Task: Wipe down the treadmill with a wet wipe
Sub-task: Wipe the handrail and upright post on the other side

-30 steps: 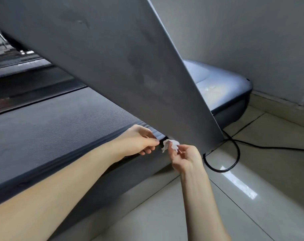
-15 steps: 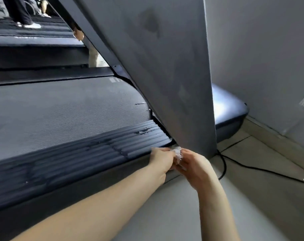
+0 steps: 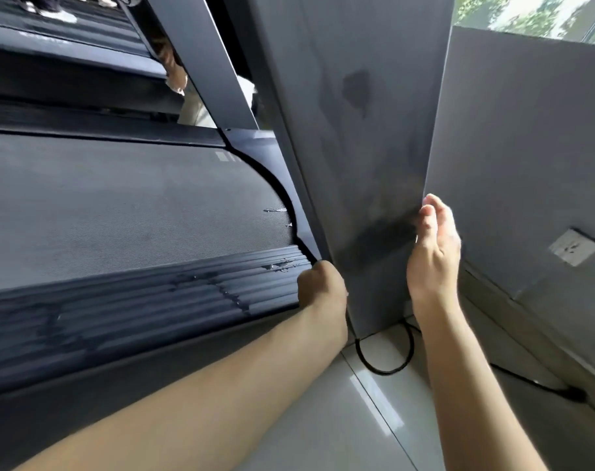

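Right hand (image 3: 433,253) is lying along the right edge of the upright (image 3: 364,164), fingers straight and raised, nothing visible in that grip. Left hand (image 3: 321,283) is sitting at the foot of the upright where it meets the side rail (image 3: 136,300); fingers are curled, but I cannot tell whether they are holding anything. The wipe is not showing anywhere; it may be inside the left grip, hidden.

Risks, as I'm judging them:
- Wet streaks are sitting on the rail just left of the left hand and a damp patch is showing on the upright above the right hand. If they dry unwiped they are likely leaving marks, and wet ribs are a slip hazard.
- Cable (image 3: 384,362) is looping on the floor (image 3: 323,419) just below both hands, so dripping water or a snagged wrist is a concern.
- Socket (image 3: 573,248) is sitting on the wall right of the right hand: keep moisture off it.

Versus half a second ago: both hands were pinching the white wipe together at the upright's base. Now they are apart, the right hand is higher on the edge, and the wipe is gone from view.
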The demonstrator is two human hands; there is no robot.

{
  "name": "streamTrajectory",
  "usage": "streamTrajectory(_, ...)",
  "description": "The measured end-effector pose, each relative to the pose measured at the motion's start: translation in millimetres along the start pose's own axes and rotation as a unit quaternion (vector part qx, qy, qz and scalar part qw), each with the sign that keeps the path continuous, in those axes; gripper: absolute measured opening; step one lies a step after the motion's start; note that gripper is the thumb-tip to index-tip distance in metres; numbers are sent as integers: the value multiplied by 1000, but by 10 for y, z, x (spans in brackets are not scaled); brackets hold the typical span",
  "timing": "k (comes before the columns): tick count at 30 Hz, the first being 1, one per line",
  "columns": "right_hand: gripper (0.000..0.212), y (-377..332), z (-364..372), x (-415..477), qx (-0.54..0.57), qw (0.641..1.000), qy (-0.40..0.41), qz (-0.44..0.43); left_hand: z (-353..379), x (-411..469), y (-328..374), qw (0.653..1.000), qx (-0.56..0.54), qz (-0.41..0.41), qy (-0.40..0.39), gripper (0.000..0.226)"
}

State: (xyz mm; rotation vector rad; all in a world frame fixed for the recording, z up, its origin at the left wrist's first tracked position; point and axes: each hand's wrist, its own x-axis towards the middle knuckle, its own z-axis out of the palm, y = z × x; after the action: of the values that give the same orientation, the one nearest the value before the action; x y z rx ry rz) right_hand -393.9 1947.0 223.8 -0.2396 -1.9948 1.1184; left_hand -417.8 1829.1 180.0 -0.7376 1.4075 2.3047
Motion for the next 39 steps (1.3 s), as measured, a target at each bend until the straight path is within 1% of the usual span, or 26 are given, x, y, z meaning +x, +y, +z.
streamTrajectory(2, 54, -138, 66, 118, 44, 999, -5, -27, 2, -111, 40, 999, -42, 6, 11, 32)
streamTrajectory(5, 48, -290, 143, 193, 137, 990, -13, -29, -27, -279, 65, 997, -66, 34, 12, 44)
streamTrajectory(7, 52, -362, 163, 201, 145, 989, -9, -23, -76, -336, 58, 996, -54, 61, 18, 44)
streamTrajectory(9, 54, -379, 157, 201, 138, 990, 5, -13, -140, -325, 5, 993, 12, 115, 20, 29)
streamTrajectory(11, 54, -377, 163, 220, 127, 992, 14, -3, -214, -282, -3, 981, 86, 172, 18, 23)
streamTrajectory(13, 54, -387, 224, 206, 112, 993, 22, 8, -326, -237, 25, 970, 130, 206, 2, 28)
streamTrajectory(14, 57, -408, 244, 214, 108, 993, 34, 24, -350, -226, 71, 966, 155, 209, -12, 29)
streamTrajectory(16, 67, -505, 267, 242, 92, 992, 60, 70, -395, -274, 202, 956, 197, 216, -35, 37)
streamTrajectory(17, 68, -558, 273, 257, 73, 991, 68, 93, -411, -342, 266, 951, 214, 219, -37, 40)
streamTrajectory(18, 64, -621, 283, 278, 55, 990, 74, 109, -419, -382, 315, 945, 234, 228, -28, 40)
streamTrajectory(20, 49, -730, 246, 281, 15, 989, 64, 136, -460, -557, 388, 930, 270, 250, -8, 30)
streamTrajectory(22, 44, -748, 169, 276, -23, 991, 50, 120, -521, -676, 418, 918, 269, 289, -28, 20)
streamTrajectory(24, 44, -685, 127, 310, -31, 993, 42, 104, -573, -720, 483, 905, 271, 323, -50, 27)
streamTrajectory(25, 46, -665, 115, 317, -43, 994, 30, 100, -603, -731, 518, 899, 272, 339, -50, 31)
streamTrajectory(26, 47, -710, 120, 311, -62, 993, 6, 100, -645, -755, 582, 893, 269, 360, -39, 30)
streamTrajectory(28, 54, -873, 80, 292, -82, 992, -13, 92, -734, -809, 725, 877, 263, 402, -7, 19)
streamTrajectory(29, 59, -1029, 29, 295, -58, 996, -11, 60, -779, -872, 815, 867, 253, 430, 1, 17)
streamTrajectory(30, 64, -1233, -4, 303, -11, 1000, -10, 13, -833, -936, 905, 860, 233, 453, 0, 17)
streamTrajectory(31, 61, -1509, -16, 322, 44, 998, -7, -38, -874, -1015, 1015, 860, 204, 467, 0, 19)
streamTrajectory(33, 41, -1991, 34, 382, 125, 988, -1, -88, -876, -1115, 1172, 878, 147, 456, 15, 16)
streamTrajectory(35, 32, -2411, 117, 345, 141, 986, 6, -88, -822, -1172, 1222, 901, 130, 409, 61, 14)
streamTrajectory(36, 30, -2502, 152, 321, 142, 987, 17, -80, -785, -1156, 1189, 919, 127, 368, 58, 18)
streamTrajectory(38, 31, -2543, 175, 283, 155, 985, 34, -67, -695, -1095, 1051, 960, 131, 247, 18, 41)
streamTrajectory(39, 33, -2559, 172, 276, 152, 986, 39, -58, -688, -1053, 1006, 970, 130, 204, 0, 46)
